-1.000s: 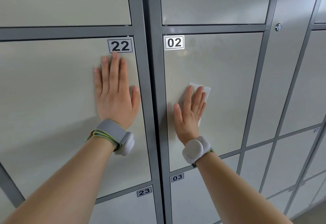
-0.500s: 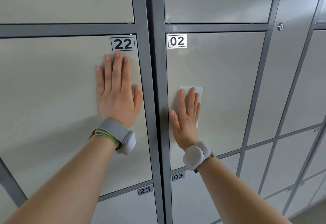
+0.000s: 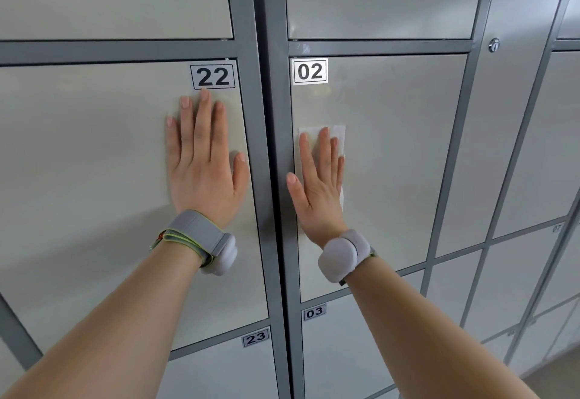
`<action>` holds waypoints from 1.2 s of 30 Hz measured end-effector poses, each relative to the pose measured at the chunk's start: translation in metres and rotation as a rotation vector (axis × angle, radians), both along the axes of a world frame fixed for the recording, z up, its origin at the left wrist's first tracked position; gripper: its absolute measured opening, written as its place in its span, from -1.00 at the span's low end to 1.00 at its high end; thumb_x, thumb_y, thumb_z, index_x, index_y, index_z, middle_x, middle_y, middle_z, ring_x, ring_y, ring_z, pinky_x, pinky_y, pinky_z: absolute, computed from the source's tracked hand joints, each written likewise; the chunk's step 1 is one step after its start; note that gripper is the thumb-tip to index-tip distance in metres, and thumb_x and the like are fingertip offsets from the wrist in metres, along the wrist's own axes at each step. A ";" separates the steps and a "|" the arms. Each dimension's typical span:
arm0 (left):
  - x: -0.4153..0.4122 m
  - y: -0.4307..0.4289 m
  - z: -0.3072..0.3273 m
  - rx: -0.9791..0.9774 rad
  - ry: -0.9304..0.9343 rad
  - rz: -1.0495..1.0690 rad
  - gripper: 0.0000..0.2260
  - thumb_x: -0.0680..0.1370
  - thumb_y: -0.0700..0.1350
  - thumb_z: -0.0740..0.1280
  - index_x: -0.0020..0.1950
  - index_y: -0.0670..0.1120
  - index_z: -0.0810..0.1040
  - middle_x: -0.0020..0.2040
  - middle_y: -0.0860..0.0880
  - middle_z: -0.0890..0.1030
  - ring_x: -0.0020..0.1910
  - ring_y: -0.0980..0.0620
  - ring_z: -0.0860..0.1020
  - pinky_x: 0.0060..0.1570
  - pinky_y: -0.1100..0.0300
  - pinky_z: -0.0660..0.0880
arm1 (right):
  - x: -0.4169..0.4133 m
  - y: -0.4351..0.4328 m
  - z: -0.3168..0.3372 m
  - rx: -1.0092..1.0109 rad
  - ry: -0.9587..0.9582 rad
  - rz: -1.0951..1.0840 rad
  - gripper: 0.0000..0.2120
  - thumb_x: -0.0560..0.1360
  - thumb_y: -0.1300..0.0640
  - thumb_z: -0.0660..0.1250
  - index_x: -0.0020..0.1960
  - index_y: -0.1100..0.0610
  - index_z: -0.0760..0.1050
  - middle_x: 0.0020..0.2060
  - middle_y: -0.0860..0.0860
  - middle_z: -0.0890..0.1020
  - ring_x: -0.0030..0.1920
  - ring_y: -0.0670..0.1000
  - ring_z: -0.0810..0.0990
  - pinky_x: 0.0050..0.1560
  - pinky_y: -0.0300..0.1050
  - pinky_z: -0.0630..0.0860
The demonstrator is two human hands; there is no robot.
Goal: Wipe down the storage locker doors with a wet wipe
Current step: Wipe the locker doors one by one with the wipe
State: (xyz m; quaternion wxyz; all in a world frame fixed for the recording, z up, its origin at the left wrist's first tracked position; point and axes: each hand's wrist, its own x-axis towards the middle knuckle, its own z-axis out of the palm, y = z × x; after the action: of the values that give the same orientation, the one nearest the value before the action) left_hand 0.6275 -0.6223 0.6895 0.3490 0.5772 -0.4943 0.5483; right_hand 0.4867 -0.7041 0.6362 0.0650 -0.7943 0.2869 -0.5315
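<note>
The right grip (image 3: 318, 191), a bare hand, lies flat and open against the door marked 02 (image 3: 401, 163). Its fingers are straight and point up, and its thumb is spread to the left, toward the grey post (image 3: 266, 147) between the two columns of lockers. It presses the wet wipe (image 3: 339, 133) against the door and does not pinch it.

The white wipe is spread flat under the fingers and palm. Its top edge shows just above the fingertips. Its right edge sticks out past the little finger and runs on as a thin strip down beside the palm. The wipe sits on the left part of the door, close to the door's left edge, below the 02 label (image 3: 310, 71) and well apart from it.

The left grip (image 3: 204, 163), also a bare hand, is open and holds nothing. It rests flat on the door marked 22 (image 3: 78, 179), fingers together and pointing up. The tip of the middle finger reaches the lower edge of the 22 label (image 3: 213, 76).

Each wrist wears a grey band, one on the left (image 3: 201, 240) and one on the right (image 3: 343, 256). Below are doors with a 23 label (image 3: 255, 337) and a 03 label (image 3: 314, 312). A small round lock (image 3: 494, 44) sits on the narrow panel to the right.
</note>
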 end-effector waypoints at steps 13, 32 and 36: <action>0.000 0.001 -0.001 0.011 0.016 0.005 -0.47 0.51 -0.12 0.17 0.46 -0.29 0.24 0.47 -0.25 0.24 0.46 -0.24 0.13 0.48 -0.01 -0.13 | -0.007 0.006 -0.028 -0.011 0.090 0.004 -0.37 0.55 -0.30 -0.27 0.51 -0.01 -0.17 0.50 0.01 -0.26 0.49 0.02 -0.36 0.46 -0.07 -0.37; 0.001 0.003 -0.005 0.024 -0.003 -0.026 -0.47 0.50 -0.14 0.16 0.46 -0.28 0.24 0.46 -0.26 0.26 0.46 -0.24 0.15 0.48 0.00 -0.10 | -0.013 0.007 -0.077 -0.075 0.227 -0.048 -0.42 0.60 -0.23 -0.18 0.54 -0.01 -0.11 0.53 0.07 -0.13 0.52 0.08 -0.25 0.49 -0.01 -0.27; 0.003 0.004 -0.010 0.043 -0.006 -0.032 -0.47 0.51 -0.14 0.15 0.46 -0.28 0.23 0.47 -0.26 0.24 0.47 -0.21 0.12 0.49 0.00 -0.10 | -0.012 0.006 -0.061 -0.054 0.187 -0.037 -0.40 0.59 -0.24 -0.20 0.54 0.03 -0.13 0.52 0.06 -0.18 0.51 0.06 -0.28 0.48 -0.04 -0.31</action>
State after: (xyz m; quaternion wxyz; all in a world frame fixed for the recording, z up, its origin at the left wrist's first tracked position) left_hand 0.6301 -0.6184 0.6795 0.3439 0.5749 -0.5164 0.5335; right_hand 0.4748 -0.6979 0.5747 0.0068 -0.8363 0.2922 -0.4638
